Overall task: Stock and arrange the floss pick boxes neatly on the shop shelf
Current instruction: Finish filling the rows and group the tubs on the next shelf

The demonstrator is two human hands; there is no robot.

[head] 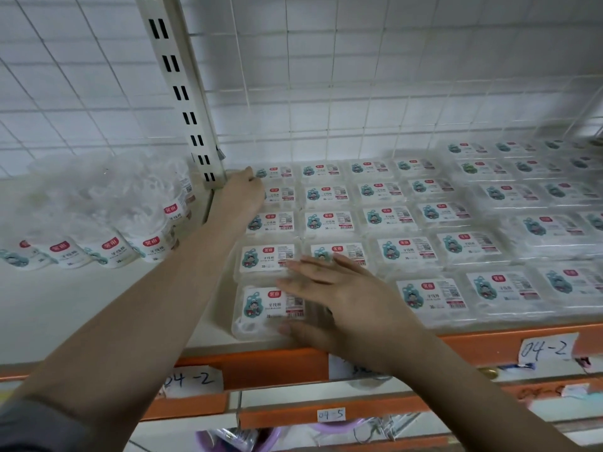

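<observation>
White wire grid (326,76) backing the whole upper half of the frame, crossed at upper left by a slotted cream upright (182,93). Below it, a pale shelf (81,305) edged in orange along the bottom, with handwritten paper tags (543,349) reading 04-2 stuck to the edge; a second tag at lower left half covered by the forearm.

Clear floss pick boxes (401,220) laid flat in rows from frame centre to the right edge, labels up, print too small to read. Far-right boxes blurred and cut off by the frame. Front-left box (267,308) at the shelf lip, lower centre, partly under the right hand.

Left hand (241,190) reaching to the back row just right of the upright's foot, resting against the rearmost left box; fingertips hidden behind the hand, so cannot tell whether gripping or only touching. Right hand (342,298) lying flat, fingers straight and spread across the two front boxes, thumb along the front box's near edge, nothing gripped.

Pile of clear bags (107,220) with the same labels at left of frame, contents hazy, leftmost ones cut off.

Lower shelf at the bottom edge: tag 09-5, purple plastic item (228,438) only partly in view.
</observation>
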